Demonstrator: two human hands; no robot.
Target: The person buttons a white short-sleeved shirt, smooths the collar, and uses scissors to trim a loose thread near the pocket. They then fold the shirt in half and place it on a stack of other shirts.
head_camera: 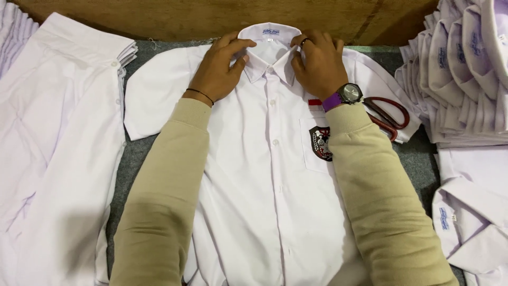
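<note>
A white short-sleeved button shirt (264, 175) lies face up and buttoned on a grey surface, its collar at the far edge. A dark crest badge (321, 143) is sewn on its chest pocket. My left hand (219, 66) pinches the left collar point between thumb and fingers. My right hand (317, 63), with a ring and a purple-strapped watch (344, 95), holds the right collar point. Both arms wear beige sleeves.
Red-handled scissors (389, 116) lie on the shirt's right sleeve. A stack of unfolded white shirts (47, 148) lies at the left. Piles of folded white shirts (465, 74) rise at the right, with more (471, 217) below. A wooden board (185, 18) backs the surface.
</note>
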